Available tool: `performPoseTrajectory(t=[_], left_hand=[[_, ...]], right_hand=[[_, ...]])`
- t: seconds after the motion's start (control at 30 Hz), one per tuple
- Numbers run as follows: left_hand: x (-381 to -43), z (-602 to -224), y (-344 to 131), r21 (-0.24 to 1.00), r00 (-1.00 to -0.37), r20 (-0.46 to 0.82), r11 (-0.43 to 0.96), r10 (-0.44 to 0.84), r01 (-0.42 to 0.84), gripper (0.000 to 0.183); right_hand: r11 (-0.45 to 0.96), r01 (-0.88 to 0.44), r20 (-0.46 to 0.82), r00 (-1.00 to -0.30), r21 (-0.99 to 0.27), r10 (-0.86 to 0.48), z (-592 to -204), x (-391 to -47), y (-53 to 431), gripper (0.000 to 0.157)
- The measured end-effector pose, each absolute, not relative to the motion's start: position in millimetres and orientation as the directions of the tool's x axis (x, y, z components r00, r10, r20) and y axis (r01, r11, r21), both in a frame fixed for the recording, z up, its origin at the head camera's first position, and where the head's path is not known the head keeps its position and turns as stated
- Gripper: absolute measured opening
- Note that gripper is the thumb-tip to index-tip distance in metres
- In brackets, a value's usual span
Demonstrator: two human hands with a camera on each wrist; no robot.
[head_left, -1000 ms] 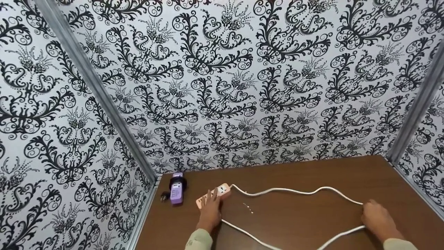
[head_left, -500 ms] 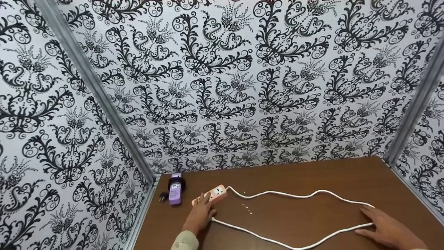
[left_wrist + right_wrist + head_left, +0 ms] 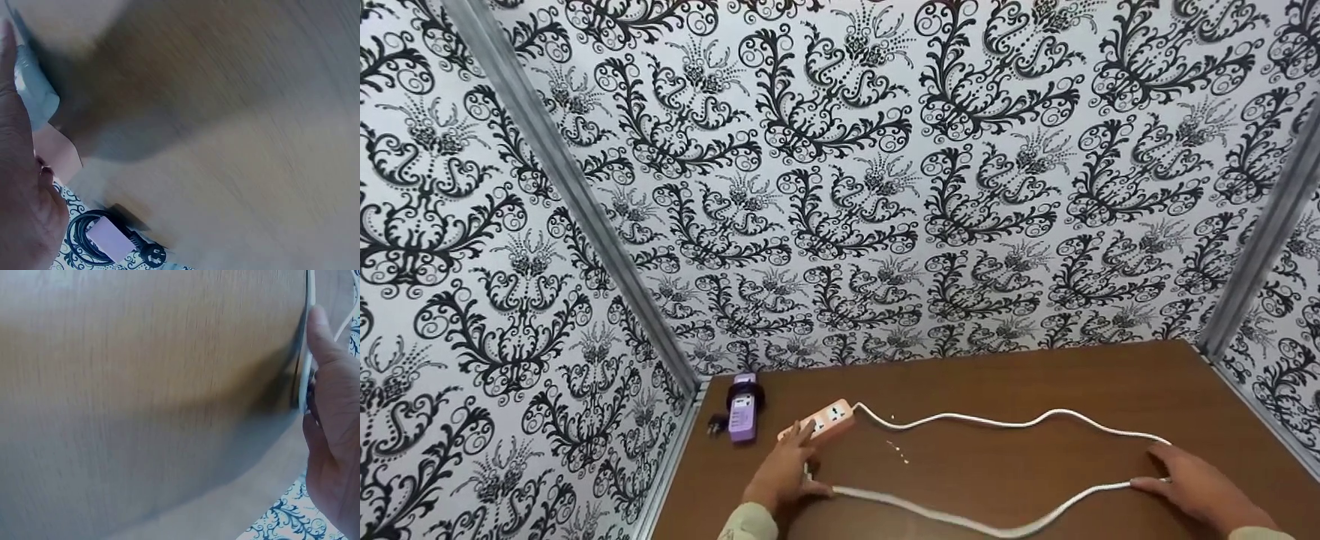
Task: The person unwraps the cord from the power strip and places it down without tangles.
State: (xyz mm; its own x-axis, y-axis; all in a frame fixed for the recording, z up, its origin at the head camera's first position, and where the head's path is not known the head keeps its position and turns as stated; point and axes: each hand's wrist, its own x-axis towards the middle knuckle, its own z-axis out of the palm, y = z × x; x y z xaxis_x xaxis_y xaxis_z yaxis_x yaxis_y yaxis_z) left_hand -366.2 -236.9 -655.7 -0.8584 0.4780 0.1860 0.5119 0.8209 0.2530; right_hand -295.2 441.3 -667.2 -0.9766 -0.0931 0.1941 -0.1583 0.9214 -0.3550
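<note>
my left hand on orange strip, desk's left half, can't tell if gripping | my right hand holds white cord toward right edge | cord laid out; coiling probably remains

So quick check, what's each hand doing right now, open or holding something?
Left hand: seemingly closed on the end of the white cable, touching the orange power strip.
Right hand: loosely closed around the white cable.

Orange power strip partly hidden by left hand; white cable partly hidden behind right hand
</note>
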Motion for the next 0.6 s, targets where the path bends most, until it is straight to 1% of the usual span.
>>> performPoseTrajectory(t=[0.13, 0.17, 0.23, 0.27, 0.33, 0.37, 0.5, 0.53, 0.6], left_hand=[[-368.0, -656.6, -232.1, 0.209, -0.881, 0.254, 0.867, 0.399, 0.453, 0.033], [-368.9, -658.2, -230.8, 0.205, -0.887, 0.275, 0.879, 0.370, 0.430, 0.032], [-372.0, -663.0, -228.3, 0.212, -0.899, 0.311, 0.899, 0.309, 0.383, 0.036], [-374.2, -665.9, -226.9, 0.213, -0.904, 0.325, 0.909, 0.279, 0.358, 0.042], [-379.2, -671.9, -224.3, 0.216, -0.912, 0.343, 0.926, 0.224, 0.309, 0.054], [-381.8, -675.0, -222.9, 0.206, -0.914, 0.350, 0.935, 0.204, 0.288, 0.055], [-388.7, -683.2, -216.0, 0.185, -0.917, 0.370, 0.955, 0.149, 0.230, 0.053], [-389.3, -683.9, -213.8, 0.196, -0.918, 0.373, 0.956, 0.131, 0.216, 0.053], [-389.7, -684.7, -209.3, 0.260, -0.925, 0.374, 0.950, 0.067, 0.174, 0.052]], right_hand=[[0.939, -0.089, 0.139, -0.989, -0.333, -0.045, -664.0, -302.7, 439.0, 0.054], [0.939, -0.070, 0.139, -0.990, -0.336, -0.025, -663.8, -304.8, 437.6, 0.050], [0.935, -0.044, 0.136, -0.991, -0.352, 0.005, -664.5, -308.7, 435.6, 0.046], [0.931, -0.030, 0.136, -0.990, -0.363, 0.021, -664.8, -310.5, 434.6, 0.045], [0.925, -0.003, 0.135, -0.989, -0.379, 0.053, -665.4, -313.9, 432.8, 0.047], [0.921, 0.010, 0.132, -0.989, -0.389, 0.066, -665.7, -315.4, 431.9, 0.050], [0.908, 0.042, 0.112, -0.989, -0.417, 0.097, -666.2, -321.0, 427.8, 0.062], [0.905, 0.044, 0.111, -0.989, -0.423, 0.100, -666.4, -322.2, 426.5, 0.063], [0.903, 0.056, 0.094, -0.990, -0.427, 0.106, -666.0, -324.5, 424.0, 0.065]])
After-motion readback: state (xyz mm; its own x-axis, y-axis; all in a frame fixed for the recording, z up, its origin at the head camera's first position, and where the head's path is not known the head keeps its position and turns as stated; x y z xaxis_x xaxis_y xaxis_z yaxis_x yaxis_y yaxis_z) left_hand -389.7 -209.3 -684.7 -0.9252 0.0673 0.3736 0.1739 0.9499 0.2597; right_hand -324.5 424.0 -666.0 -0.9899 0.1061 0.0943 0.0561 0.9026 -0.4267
